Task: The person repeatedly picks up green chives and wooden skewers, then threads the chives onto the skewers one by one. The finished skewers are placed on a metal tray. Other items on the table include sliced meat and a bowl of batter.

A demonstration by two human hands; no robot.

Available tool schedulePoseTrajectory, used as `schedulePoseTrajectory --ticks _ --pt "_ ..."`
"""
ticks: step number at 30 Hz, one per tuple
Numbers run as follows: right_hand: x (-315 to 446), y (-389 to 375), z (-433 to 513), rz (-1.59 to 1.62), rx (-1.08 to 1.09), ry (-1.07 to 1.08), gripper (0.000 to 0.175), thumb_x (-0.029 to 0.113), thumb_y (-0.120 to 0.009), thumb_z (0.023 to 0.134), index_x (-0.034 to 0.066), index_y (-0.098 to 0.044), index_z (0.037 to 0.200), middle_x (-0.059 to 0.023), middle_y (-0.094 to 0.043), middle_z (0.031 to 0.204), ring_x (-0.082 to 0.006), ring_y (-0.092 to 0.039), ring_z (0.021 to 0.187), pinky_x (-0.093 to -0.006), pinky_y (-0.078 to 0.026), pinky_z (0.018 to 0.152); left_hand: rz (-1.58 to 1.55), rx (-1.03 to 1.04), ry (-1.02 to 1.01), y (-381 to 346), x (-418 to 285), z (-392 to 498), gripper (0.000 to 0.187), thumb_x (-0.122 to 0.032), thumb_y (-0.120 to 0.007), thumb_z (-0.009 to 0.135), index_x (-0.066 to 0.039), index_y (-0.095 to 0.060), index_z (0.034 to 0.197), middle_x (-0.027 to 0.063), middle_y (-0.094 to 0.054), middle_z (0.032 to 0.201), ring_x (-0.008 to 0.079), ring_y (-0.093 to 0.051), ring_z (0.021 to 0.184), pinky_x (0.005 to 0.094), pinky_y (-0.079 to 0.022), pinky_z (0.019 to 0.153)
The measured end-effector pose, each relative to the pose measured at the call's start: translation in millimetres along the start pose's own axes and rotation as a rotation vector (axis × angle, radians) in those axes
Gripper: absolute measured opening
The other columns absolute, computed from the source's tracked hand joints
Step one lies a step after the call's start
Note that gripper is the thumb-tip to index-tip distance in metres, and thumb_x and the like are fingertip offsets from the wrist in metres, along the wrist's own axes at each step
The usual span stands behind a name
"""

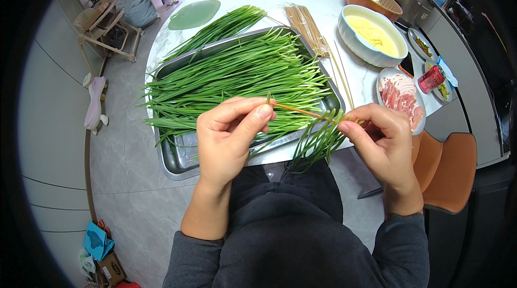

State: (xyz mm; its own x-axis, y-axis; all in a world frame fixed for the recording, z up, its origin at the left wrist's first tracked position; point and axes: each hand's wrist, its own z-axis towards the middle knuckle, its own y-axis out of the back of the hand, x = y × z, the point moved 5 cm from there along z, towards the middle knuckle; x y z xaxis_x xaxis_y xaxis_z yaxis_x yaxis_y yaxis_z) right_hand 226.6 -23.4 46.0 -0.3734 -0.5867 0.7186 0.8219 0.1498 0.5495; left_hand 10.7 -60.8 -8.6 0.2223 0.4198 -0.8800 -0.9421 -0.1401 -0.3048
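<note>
Between my hands runs a thin wooden skewer (299, 110), above the front edge of a metal tray (173, 167). My left hand (234, 130) pinches the skewer's left end, with a short bit of green stalk at the fingertips. At the other end, my right hand (377, 138) grips the skewer and the stalk ends of several chives (319, 142) threaded on it, their leaves hanging down. Many loose garlic chives (242, 74) lie across the tray. Another bunch of chives (226, 25) rests behind it, near a bare skewer tip.
Right of the tray lie a plastic pack of skewers (307, 29) and loose skewers (341, 74). Beyond are a bowl of yellow slices in liquid (373, 33), a plate of sliced meat (404, 98) and a red can (431, 79). A green board (194, 15) lies back left.
</note>
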Motion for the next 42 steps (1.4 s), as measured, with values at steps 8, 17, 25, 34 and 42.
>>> schedulePoseTrajectory --ticks 8,17,25,34,42 --pt "-2 -1 6 0.025 0.067 -0.045 0.006 0.002 -0.069 0.082 -0.0027 -0.066 0.081 -0.0012 -0.062 0.066 -0.0032 -0.053 0.057 -0.0179 -0.037 0.05 -0.018 0.044 0.017 -2 -2 0 0.013 0.001 -0.067 0.085 0.006 -0.069 0.097 0.0124 -0.067 0.089 0.0118 -0.061 0.071 0.0218 -0.05 0.063" --pt "7 -9 28 0.128 0.175 -0.025 0.01 0.007 -0.07 0.083 -0.0017 -0.066 0.082 0.0002 -0.062 0.065 -0.001 -0.052 0.055 -0.017 -0.037 0.049 0.058 0.153 -0.112 -23 -2 7 0.016 0.003 -0.068 0.083 0.006 -0.069 0.099 0.0129 -0.068 0.1 0.0157 -0.063 0.092 0.0249 -0.05 0.081" --pt "34 15 61 0.106 0.446 -0.031 0.012 0.008 -0.07 0.084 -0.0004 -0.061 0.085 0.0003 -0.061 0.076 -0.0008 -0.055 0.067 -0.016 -0.041 0.055 -0.104 0.277 0.051 -47 -30 33 0.029 0.004 -0.072 0.079 0.005 -0.066 0.107 0.0126 -0.069 0.099 0.0134 -0.066 0.087 0.0249 -0.055 0.078" --pt "43 25 65 0.147 0.415 -0.026 0.011 0.005 -0.068 0.085 -0.0021 -0.059 0.083 -0.003 -0.063 0.084 -0.0046 -0.06 0.074 -0.018 -0.048 0.063 -0.229 0.219 -0.039 -39 -41 39 0.019 -0.002 -0.067 0.085 0.006 -0.065 0.103 0.0163 -0.068 0.097 0.0211 -0.065 0.092 0.0309 -0.052 0.083" --pt "42 39 63 0.163 0.31 -0.024 0.012 0.003 -0.071 0.081 -0.0034 -0.06 0.083 -0.0036 -0.062 0.077 -0.0055 -0.06 0.071 -0.0183 -0.047 0.061 -0.245 0.215 -0.011 -60 -51 47 0.015 0.001 -0.07 0.083 0.007 -0.067 0.096 0.0139 -0.07 0.088 0.0156 -0.068 0.079 0.0262 -0.056 0.072"
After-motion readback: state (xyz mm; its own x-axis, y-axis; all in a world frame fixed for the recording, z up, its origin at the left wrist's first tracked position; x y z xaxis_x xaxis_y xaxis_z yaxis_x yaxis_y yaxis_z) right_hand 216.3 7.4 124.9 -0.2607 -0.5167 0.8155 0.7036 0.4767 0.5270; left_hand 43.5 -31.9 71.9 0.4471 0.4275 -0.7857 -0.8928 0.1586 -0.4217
